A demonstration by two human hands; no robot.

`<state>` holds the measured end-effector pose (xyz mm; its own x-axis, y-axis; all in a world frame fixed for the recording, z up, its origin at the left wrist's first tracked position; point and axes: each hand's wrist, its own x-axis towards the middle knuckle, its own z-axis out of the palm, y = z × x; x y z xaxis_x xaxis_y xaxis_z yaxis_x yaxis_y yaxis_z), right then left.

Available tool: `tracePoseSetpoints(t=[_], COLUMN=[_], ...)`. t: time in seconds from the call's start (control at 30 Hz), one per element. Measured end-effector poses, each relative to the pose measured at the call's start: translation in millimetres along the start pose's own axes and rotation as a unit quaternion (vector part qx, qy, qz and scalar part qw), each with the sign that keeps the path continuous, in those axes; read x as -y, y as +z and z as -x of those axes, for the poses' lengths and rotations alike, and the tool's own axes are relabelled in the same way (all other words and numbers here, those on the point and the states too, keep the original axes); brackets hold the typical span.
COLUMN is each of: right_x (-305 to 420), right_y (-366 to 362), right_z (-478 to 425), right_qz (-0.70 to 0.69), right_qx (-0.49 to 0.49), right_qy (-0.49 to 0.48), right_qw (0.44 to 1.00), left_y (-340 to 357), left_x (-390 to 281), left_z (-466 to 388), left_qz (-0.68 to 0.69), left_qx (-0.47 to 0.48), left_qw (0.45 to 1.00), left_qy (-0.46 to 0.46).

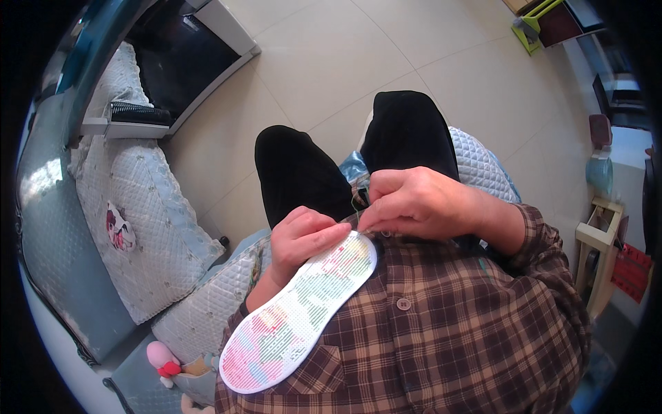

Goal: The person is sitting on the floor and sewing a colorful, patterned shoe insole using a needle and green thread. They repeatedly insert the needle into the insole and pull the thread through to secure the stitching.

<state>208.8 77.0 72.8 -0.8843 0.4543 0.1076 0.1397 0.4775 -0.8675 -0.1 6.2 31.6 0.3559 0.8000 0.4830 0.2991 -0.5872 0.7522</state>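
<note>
A white shoe insole [310, 305] with a coloured stitched pattern lies slantwise over the front of a brown plaid shirt. My left hand [305, 238] holds it near its upper end, with the fingers over the edge. At that same end my right hand [408, 204] has thumb and forefinger pinched together, close to the insole's rim. A thin green thread [356, 199] runs by the right fingertips. Whether a needle sits between those fingers cannot be made out.
A sofa with quilted white covers [150, 222] is at the left, with a pink soft toy [162, 357] near its lower part. A dark-topped table [181, 57] stands at the upper left. Tiled floor [331, 62] lies beyond my knees. A cream wooden stand [597, 233] is at the right.
</note>
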Motion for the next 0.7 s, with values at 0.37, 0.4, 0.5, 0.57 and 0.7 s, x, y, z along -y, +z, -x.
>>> tracePoseSetpoints(t=[0.37,0.4,0.5,0.57,0.7], right_x=[-0.2,-0.5,-1.9,-2.1,-2.0], right_y=[2.2,2.3,3.2,3.5,3.2], right_z=[2.6,2.7,3.3,3.7,3.9], right_qz=[0.008,0.007,0.001,-0.004,0.001], right_qx=[0.000,-0.001,-0.004,-0.006,-0.004], right_qy=[-0.018,-0.019,-0.021,-0.022,-0.027], right_qw=[1.000,1.000,1.000,1.000,1.000], left_y=[2.2,2.5,2.8,2.8,3.2], left_x=[-0.2,-0.3,-1.0,-0.7,-1.0], left_z=[0.9,1.2,0.5,0.0,0.7], left_qz=[0.013,0.014,0.019,0.022,0.024], left_qx=[0.007,0.006,0.003,0.004,0.008], left_qw=[1.000,1.000,1.000,1.000,1.000], left_qy=[-0.002,-0.003,-0.002,0.000,-0.001])
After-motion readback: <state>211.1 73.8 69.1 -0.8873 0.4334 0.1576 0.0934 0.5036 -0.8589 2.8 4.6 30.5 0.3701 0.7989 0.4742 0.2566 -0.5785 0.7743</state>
